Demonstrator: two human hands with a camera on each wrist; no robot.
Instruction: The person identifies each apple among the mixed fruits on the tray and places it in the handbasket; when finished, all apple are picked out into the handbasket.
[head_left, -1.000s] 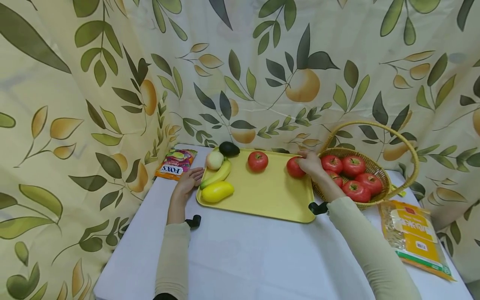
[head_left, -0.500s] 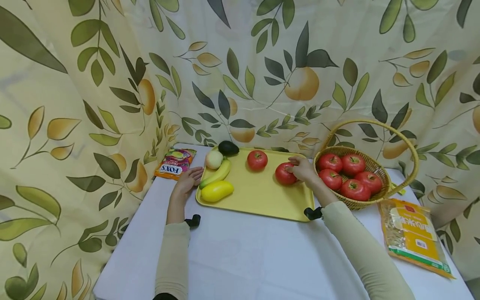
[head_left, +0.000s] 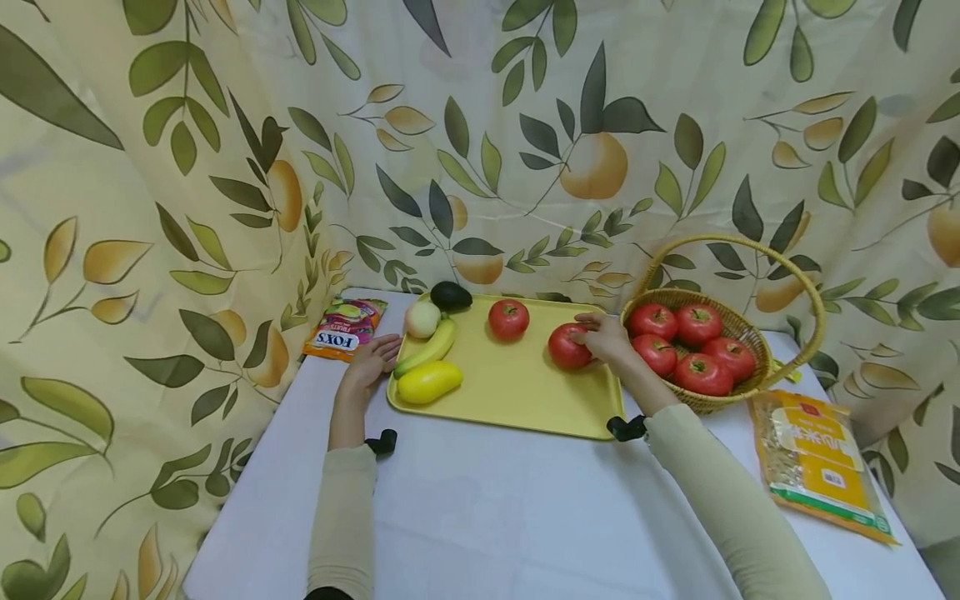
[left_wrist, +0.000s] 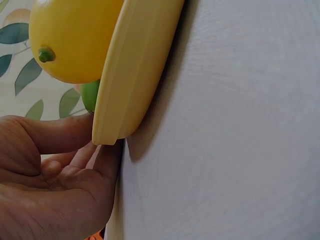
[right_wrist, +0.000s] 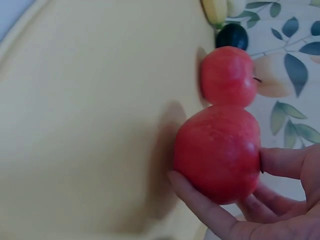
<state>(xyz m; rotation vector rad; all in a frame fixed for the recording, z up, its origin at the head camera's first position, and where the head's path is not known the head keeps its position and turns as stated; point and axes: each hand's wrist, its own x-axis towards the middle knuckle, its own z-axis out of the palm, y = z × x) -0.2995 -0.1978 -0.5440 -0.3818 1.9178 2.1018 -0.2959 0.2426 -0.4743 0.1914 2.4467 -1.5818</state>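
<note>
My right hand (head_left: 609, 340) holds a red apple (head_left: 567, 347) over the right part of the yellow tray (head_left: 510, 403). In the right wrist view, fingers and thumb curve round this apple (right_wrist: 218, 156), and a second apple (right_wrist: 229, 75) stands just beyond it. That second apple (head_left: 508, 320) sits near the tray's back edge. My left hand (head_left: 369, 363) grips the tray's left rim; the left wrist view has the thumb above the rim (left_wrist: 132, 75) and the fingers beneath. Close to this hand lie a banana (head_left: 429, 346), a yellow mango (head_left: 430, 382), a pale peach (head_left: 422, 318) and a dark avocado (head_left: 451, 296).
A wicker basket (head_left: 759, 367) with a tall handle holds several red apples, right of the tray. An orange bag of grains (head_left: 813, 467) lies at the far right. Left of the tray is a Fox's candy packet (head_left: 347, 327). A leaf-patterned curtain (head_left: 465, 167) stands behind the white table (head_left: 480, 517).
My right hand has carried the apple left, away from the basket and further over the tray; in the last half second it barely moves. The left hand stays at the tray's rim.
</note>
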